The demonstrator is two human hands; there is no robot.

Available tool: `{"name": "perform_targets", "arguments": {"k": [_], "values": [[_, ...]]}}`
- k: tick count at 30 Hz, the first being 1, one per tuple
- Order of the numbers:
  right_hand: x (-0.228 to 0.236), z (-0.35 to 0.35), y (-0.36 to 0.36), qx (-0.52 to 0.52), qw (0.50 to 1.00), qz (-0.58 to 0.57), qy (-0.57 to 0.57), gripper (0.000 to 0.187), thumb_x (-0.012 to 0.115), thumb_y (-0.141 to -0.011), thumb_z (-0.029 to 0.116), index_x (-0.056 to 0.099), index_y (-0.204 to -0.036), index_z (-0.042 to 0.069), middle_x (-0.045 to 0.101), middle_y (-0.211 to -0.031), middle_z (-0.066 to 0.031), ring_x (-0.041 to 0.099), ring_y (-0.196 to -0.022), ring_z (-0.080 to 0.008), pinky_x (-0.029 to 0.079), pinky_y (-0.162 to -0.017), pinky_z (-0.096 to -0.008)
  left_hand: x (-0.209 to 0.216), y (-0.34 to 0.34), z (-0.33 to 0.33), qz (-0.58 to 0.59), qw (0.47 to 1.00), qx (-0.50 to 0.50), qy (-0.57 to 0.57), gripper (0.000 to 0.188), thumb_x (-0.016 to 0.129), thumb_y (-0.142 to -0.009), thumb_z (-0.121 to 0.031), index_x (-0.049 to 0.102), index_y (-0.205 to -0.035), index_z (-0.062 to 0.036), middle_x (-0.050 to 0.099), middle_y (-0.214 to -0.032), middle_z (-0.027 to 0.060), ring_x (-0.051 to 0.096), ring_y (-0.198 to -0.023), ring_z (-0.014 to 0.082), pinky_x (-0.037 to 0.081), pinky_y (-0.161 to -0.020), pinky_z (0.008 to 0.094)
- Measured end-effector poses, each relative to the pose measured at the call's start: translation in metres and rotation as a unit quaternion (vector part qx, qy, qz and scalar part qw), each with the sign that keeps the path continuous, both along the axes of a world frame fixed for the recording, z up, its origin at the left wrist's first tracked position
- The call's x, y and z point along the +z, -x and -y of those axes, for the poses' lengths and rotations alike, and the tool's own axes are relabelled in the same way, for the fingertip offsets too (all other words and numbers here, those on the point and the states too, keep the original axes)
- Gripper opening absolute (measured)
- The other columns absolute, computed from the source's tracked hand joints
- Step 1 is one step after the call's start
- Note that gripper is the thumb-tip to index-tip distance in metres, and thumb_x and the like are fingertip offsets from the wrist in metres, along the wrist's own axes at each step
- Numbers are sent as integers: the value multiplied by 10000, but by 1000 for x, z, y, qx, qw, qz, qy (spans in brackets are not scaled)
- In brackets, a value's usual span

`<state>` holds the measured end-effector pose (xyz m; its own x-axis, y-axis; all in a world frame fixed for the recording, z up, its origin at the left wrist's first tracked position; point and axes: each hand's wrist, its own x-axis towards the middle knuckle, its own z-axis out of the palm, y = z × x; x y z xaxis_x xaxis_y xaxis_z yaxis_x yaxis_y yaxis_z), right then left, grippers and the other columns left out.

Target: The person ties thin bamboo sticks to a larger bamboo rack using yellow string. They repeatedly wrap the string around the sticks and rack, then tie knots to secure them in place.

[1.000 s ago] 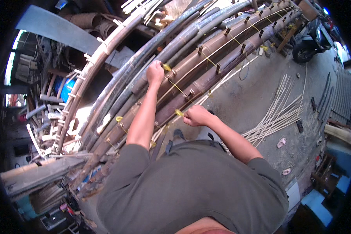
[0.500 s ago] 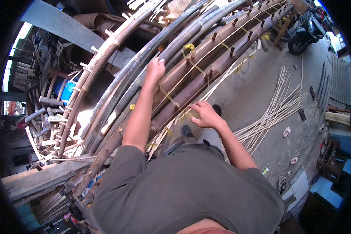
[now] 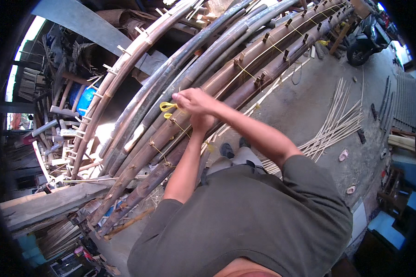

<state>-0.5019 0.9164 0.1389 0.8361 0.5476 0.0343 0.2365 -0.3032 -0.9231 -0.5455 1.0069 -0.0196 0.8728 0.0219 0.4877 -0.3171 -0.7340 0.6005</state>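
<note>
From my end, right hand (image 3: 194, 99) crosses over left hand (image 3: 202, 123) above the pegged bamboo pole (image 3: 219, 82); yellow cord (image 3: 167, 106) over its near stretch, looped, probably against tangling. Either grip clenched? I can't tell.

Yellow cord (image 3: 168, 106), brown poles (image 3: 220, 79)
Shirt (image 3: 245, 217) dark grey-green, sticks (image 3: 330, 134) pale cream, floor (image 3: 300, 108) grey, slippers (image 3: 343, 155) pink, sheet (image 3: 405, 99) grey, striped.

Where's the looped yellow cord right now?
In the head view, left of centre, the looped yellow cord is just left of the right hand.
</note>
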Motion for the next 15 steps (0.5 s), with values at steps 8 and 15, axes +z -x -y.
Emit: {"name": "perform_targets", "arguments": {"k": [8,15], "values": [[-11,53,-49,2,872,-314,-377,471,505,-980,434,603,-723,52,566,-686,-11,496,-645,-95,434,-602,-279,62,-6,14,-274,960,-56,-18,354,485,-954,-406,664,-1096,-136,675,-1000,190,621,-1001,402,475,-839,490],[-104,111,94,112,984,80,111,348,573,-873,276,616,-664,1,607,-654,-233,610,-654,-434,486,-642,-503,68,-10,27,-319,947,13,-18,307,530,-956,-346,678,-1028,-87,699,-857,158,684,-792,308,512,-692,397]]}}
